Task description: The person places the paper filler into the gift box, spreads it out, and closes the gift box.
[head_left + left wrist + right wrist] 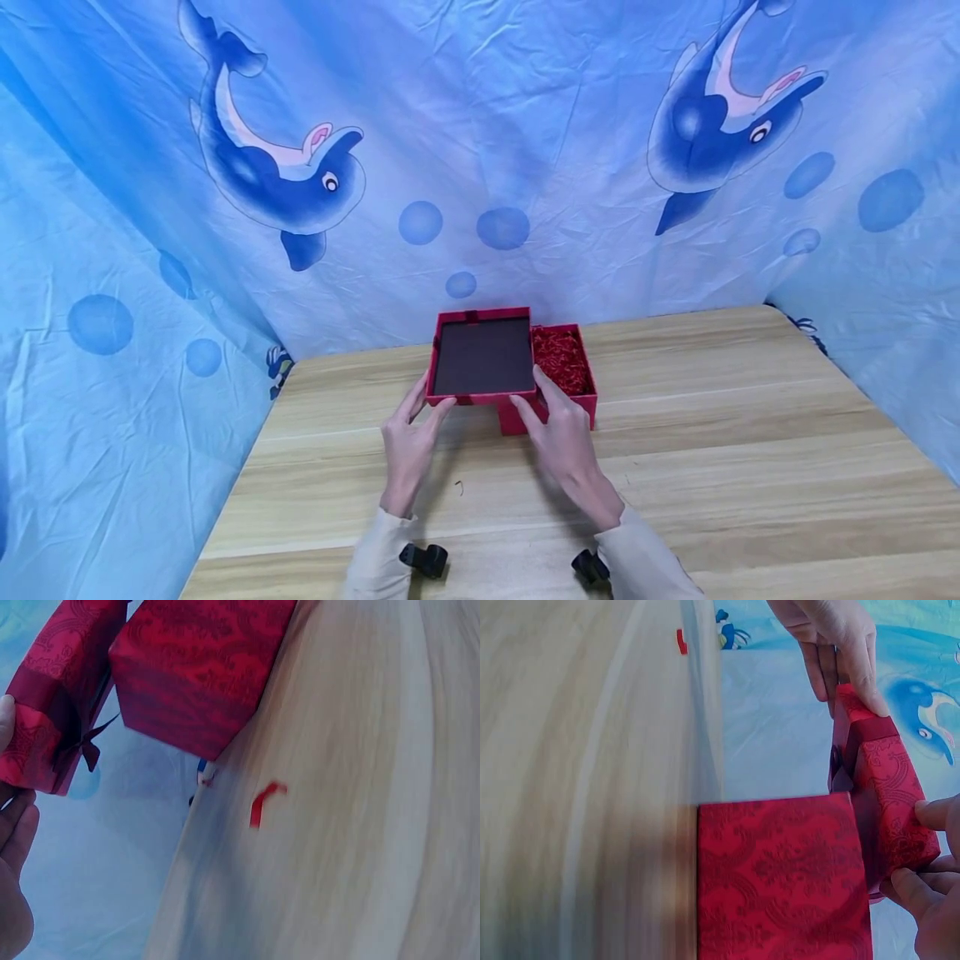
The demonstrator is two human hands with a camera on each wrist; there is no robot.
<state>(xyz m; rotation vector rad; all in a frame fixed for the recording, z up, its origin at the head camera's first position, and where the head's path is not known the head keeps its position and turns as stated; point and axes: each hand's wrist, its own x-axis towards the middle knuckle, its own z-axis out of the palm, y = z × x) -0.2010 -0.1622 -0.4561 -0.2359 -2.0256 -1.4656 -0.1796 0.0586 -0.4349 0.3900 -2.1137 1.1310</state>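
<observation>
A red patterned box lid [483, 354] with a dark inside faces up toward the head camera, held above the table. My left hand [408, 442] grips its near left corner, thumb along the front edge. At the near right corner my right hand [562, 437] grips it too. A dark ribbon with a bow [86, 742] wraps the lid's outer side. Partly behind the lid, on its right, an open red box [588, 408] stands upright on the table. Red shredded filler [558, 358] lies in it. The lid hides the box's left part.
The wooden table [750, 433] reaches back to a blue cloth backdrop [465, 150] printed with dolphins. A small red scrap [262, 802] lies on the tabletop in front of the box. Black wrist devices [427, 560] sit by both sleeves.
</observation>
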